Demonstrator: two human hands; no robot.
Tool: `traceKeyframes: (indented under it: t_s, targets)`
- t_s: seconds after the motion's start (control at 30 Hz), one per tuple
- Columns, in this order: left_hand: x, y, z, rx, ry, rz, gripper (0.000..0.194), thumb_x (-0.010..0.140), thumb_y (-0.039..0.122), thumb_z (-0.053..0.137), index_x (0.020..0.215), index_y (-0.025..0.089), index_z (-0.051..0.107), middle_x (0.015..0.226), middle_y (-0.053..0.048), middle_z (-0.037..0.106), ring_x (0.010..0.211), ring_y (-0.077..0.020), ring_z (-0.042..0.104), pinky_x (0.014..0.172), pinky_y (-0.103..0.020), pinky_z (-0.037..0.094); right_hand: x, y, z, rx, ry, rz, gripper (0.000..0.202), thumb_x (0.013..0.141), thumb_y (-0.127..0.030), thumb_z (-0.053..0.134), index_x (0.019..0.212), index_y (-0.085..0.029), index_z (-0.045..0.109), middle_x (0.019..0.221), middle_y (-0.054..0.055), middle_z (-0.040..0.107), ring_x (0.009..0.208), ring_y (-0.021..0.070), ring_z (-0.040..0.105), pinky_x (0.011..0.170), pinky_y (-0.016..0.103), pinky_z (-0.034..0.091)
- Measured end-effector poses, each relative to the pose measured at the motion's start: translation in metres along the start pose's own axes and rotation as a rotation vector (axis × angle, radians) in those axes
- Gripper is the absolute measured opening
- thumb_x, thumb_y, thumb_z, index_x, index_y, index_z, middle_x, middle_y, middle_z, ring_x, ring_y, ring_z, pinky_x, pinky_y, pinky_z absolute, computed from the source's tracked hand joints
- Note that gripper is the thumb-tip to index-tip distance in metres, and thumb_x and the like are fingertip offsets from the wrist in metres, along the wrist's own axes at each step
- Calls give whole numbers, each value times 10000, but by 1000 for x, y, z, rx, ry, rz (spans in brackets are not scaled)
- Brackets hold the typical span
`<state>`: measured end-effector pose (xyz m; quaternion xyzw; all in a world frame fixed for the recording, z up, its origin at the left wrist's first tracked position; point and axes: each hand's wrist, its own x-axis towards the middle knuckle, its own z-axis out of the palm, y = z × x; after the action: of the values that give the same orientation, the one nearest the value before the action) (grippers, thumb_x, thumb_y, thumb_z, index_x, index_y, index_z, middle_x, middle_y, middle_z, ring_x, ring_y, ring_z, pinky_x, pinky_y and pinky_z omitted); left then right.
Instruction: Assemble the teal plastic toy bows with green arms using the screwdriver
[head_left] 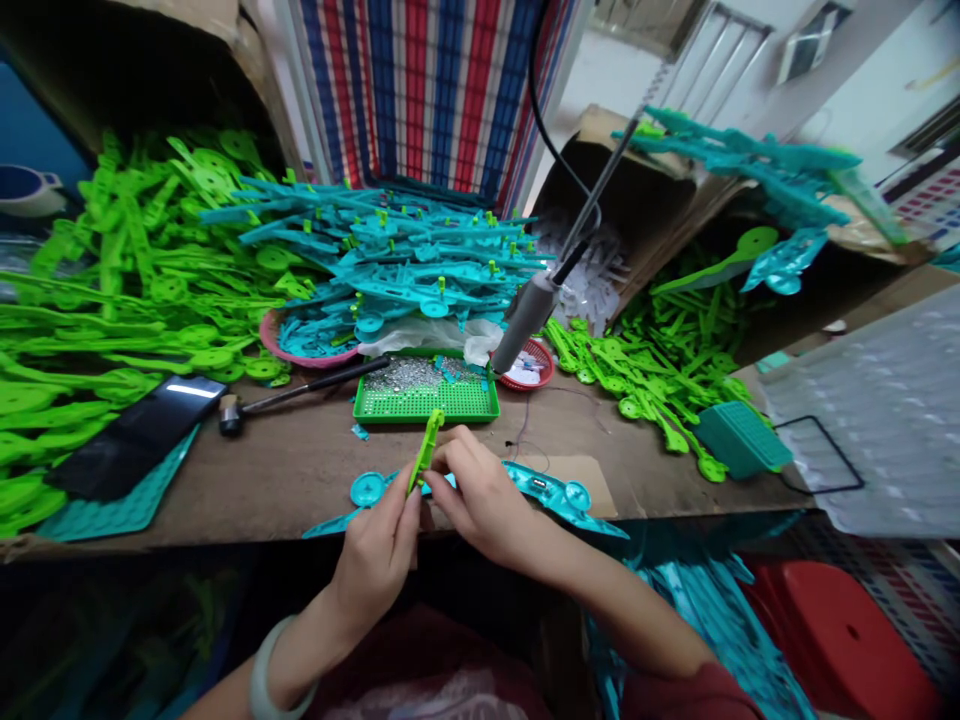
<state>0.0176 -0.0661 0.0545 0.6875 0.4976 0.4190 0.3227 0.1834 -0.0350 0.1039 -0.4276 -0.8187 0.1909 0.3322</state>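
Observation:
Pinched upright between the thumb and fingers of my left hand (379,545) is a narrow bright green plastic part (426,455). The fingers of my right hand (484,495) are closed in a pinch against the part's lower end; what they hold there is hidden. Below and behind both hands, a long curved turquoise plastic piece (577,497) with round discs lies along the table's front edge, its middle covered by my hands. Just beyond stands a green perforated tray (427,405) with small metal bits and turquoise scraps in it.
A hammer (300,388) and a dark phone (139,435) lie at left. Green parts (172,290) and turquoise parts (420,260) are heaped behind. An electric screwdriver (525,320) hangs above the tray. A red basket (532,365) and a teal block (742,440) stand at right.

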Motion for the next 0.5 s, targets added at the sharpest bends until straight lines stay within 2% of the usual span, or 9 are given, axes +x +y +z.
traceKeyframes:
  t_s: [0.13,0.23,0.3,0.37,0.43,0.5]
  targets:
    - [-3,-1,1,114,83,96,440,1027,377,406,1312,131,634,733,-87,736,766,-244,749,753,-309,581,-1,-8,5,303,37,228,148,928,-202,531,788,-206,481,747,-27,541,672,113,501,610,238,412]
    - [-6,-1,1,112,96,78,424,1024,374,407,1303,157,642,814,-96,755,846,-257,749,784,-329,585,-1,-6,8,534,96,294,47,857,-192,584,884,-201,546,826,-12,605,749,120,574,612,219,462]
    - [-7,-1,1,87,84,43,418,1018,386,415,1292,176,652,811,-84,751,788,-243,737,752,-323,585,-2,-4,10,613,121,301,143,835,-188,608,974,-198,580,903,8,641,813,131,617,634,222,497]
    - [-7,0,1,51,76,17,421,1017,387,413,1288,173,655,768,-64,735,626,-201,689,682,-303,573,-4,-4,13,632,150,308,137,842,-220,643,970,-197,600,897,10,647,805,129,630,636,221,513]
    - [-6,1,0,19,60,-11,426,1020,374,410,1299,156,647,739,-44,720,485,-154,608,615,-283,550,-6,-4,15,619,203,302,162,855,-256,670,993,-202,607,908,13,645,796,126,632,629,218,523]
    - [-5,1,-1,6,41,-27,433,1017,368,418,1305,135,643,731,-41,713,457,-140,587,586,-274,533,-7,-4,15,559,222,240,168,882,-254,659,1036,-206,612,951,29,639,817,128,629,652,228,536]
